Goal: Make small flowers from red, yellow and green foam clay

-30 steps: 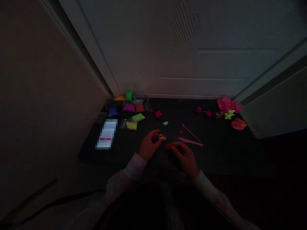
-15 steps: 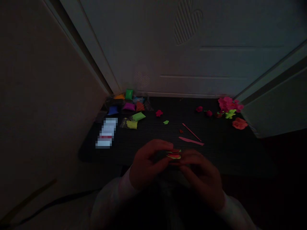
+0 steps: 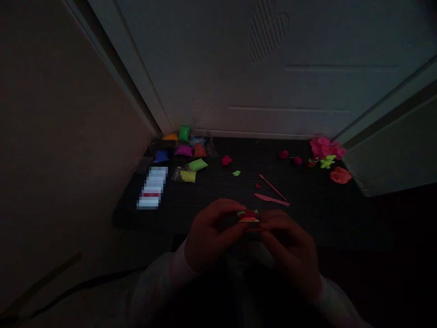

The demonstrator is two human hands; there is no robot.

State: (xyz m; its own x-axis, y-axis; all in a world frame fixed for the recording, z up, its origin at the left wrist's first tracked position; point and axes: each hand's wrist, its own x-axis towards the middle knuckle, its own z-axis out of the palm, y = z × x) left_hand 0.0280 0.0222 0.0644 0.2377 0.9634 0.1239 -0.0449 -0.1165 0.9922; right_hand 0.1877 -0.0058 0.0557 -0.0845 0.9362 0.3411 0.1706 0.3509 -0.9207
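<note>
Between my two hands, above the table's front edge, is a small layered clay piece (image 3: 249,218) that resembles a burger, with red, green and pale yellow layers. My left hand (image 3: 213,228) pinches its left side with thumb and fingers. On the other side, the fingers of my right hand (image 3: 290,241) close on its right end. My fingers cover both ends of the piece. Just beyond my hands lie a pink plastic clay knife (image 3: 272,200), a thin pink modelling stick (image 3: 272,187) and a small reddish clay bit (image 3: 257,186).
Several bags of coloured clay (image 3: 184,151) lie at the dark table's (image 3: 211,191) back left, behind a blurred white rectangle (image 3: 152,187). A red clay lump (image 3: 226,160) and a green bit (image 3: 236,173) are mid-table. Pink clay flowers (image 3: 324,148) sit back right. A white door (image 3: 211,68) stands behind.
The layered clay piece has turned slightly between my fingers, so its layers look more level and edge-on. My right hand has shifted a little. Things on the table stay put.
</note>
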